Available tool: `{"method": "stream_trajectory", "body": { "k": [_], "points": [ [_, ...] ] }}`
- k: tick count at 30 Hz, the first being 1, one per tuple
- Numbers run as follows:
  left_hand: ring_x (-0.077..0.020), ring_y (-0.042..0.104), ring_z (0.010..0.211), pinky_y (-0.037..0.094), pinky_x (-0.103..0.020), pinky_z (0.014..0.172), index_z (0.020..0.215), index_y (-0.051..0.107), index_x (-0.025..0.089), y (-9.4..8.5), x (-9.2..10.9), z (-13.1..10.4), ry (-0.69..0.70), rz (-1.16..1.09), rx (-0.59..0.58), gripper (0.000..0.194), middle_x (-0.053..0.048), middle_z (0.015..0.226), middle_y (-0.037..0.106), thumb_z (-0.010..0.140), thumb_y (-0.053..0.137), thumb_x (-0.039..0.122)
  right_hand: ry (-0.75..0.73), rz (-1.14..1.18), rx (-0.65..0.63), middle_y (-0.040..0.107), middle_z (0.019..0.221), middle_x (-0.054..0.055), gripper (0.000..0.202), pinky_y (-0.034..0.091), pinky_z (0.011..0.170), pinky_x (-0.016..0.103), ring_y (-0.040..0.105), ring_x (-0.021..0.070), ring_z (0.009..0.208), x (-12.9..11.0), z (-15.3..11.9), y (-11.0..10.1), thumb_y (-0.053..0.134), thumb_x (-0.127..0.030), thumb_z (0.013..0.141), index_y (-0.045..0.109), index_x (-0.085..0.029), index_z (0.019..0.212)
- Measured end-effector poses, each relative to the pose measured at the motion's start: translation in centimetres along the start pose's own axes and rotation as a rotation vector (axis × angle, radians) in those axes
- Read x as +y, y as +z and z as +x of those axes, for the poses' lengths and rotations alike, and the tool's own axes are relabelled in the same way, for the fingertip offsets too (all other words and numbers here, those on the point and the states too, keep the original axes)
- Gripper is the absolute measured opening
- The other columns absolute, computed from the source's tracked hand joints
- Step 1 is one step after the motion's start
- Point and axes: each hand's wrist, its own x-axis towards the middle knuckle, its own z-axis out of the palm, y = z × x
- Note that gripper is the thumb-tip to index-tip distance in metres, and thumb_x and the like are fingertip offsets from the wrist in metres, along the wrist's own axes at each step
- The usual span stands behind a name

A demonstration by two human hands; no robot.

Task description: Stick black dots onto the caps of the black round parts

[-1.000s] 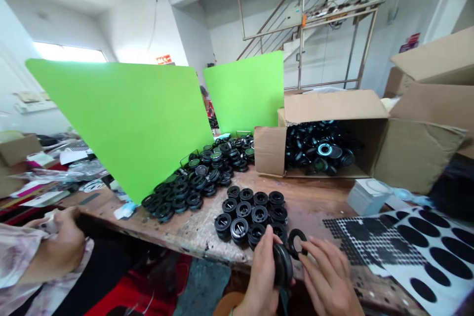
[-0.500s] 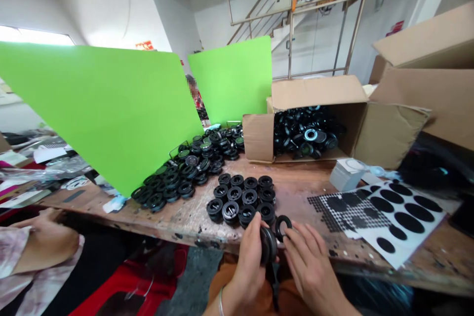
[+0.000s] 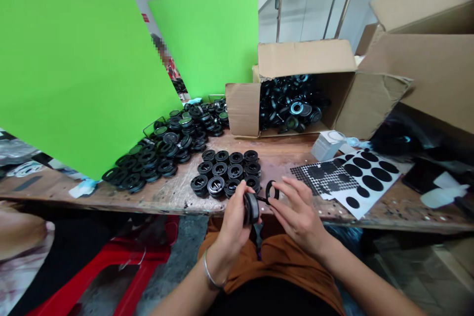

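Note:
My left hand (image 3: 234,217) is wrapped round a black round part (image 3: 252,208), held on edge at the table's front edge. Just right of it, my right hand (image 3: 298,210) pinches a thin black ring (image 3: 272,191) between thumb and fingers. A dark narrow piece shows between the ring and the round part; whether it joins them I cannot tell. Beyond my hands, several black round parts (image 3: 219,170) stand in rows on the wooden table (image 3: 281,150). A larger heap of similar parts (image 3: 170,140) lies to the left.
An open cardboard box (image 3: 242,111) on its side holds many dark parts. Sheets with black discs (image 3: 370,182) and a small white stack (image 3: 328,145) lie right. Green panels (image 3: 74,69) stand at left. A person's arm (image 3: 22,229) is at far left, near a red stool (image 3: 148,252).
The view has tilted downward and shifted right. My right hand now pinches the ring, which stands a little farther from the round part in my left hand.

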Motion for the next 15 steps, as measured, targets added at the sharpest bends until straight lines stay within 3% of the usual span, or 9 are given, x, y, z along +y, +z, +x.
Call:
{"method": "stream_trajectory", "body": {
  "k": [5,8,12,13,15],
  "points": [
    [-0.0105,0.046,0.037,0.04,-0.021,0.034,0.078,0.055,0.018,-0.2,-0.5,-0.2,-0.092,0.0,0.053,0.036,0.005,0.05,0.051,0.08,0.062,0.054,-0.059,0.006,-0.052,0.067,0.115,0.012,0.028,0.043,0.101,0.055,0.051,0.031,0.122,-0.6,-1.2,1.0,0.061,-0.001,0.083,0.063,-0.014,0.108],
    [-0.0088,0.046,0.036,0.04,-0.019,0.035,0.077,0.054,0.018,-0.6,-0.7,0.1,-0.148,-0.053,0.028,0.035,0.005,0.05,0.052,0.081,0.062,0.052,-0.017,0.106,-0.052,0.068,0.11,0.01,0.027,0.043,0.1,0.052,0.053,0.0286,0.118,-0.8,-2.0,0.9,0.061,0.0,0.082,0.063,-0.016,0.104],
    [-0.0087,0.042,0.032,0.036,-0.017,0.032,0.077,0.053,0.02,-0.7,-0.7,0.9,-0.264,-0.117,-0.151,0.035,0.005,0.045,0.05,0.085,0.057,0.053,0.286,0.434,0.027,0.064,0.106,0.008,0.005,0.045,0.097,0.045,0.055,0.0248,0.113,0.3,-1.4,0.1,0.059,-0.018,0.089,0.059,-0.022,0.092],
    [-0.0094,0.043,0.032,0.035,-0.017,0.031,0.077,0.053,0.02,-0.6,-0.8,1.1,-0.298,-0.115,-0.221,0.037,0.005,0.044,0.05,0.085,0.055,0.056,0.401,0.513,0.05,0.063,0.108,0.008,0.006,0.045,0.097,0.044,0.055,0.0245,0.113,0.8,-1.0,0.1,0.056,-0.026,0.093,0.059,-0.023,0.096],
    [-0.011,0.044,0.032,0.035,-0.018,0.03,0.077,0.054,0.02,-0.2,-1.3,1.3,-0.368,-0.103,-0.354,0.045,0.003,0.044,0.051,0.086,0.049,0.063,0.6,0.679,0.015,0.062,0.114,0.01,0.028,0.045,0.099,0.044,0.056,0.0247,0.114,1.8,0.0,0.2,0.042,-0.045,0.098,0.058,-0.024,0.108]
  ]
}}
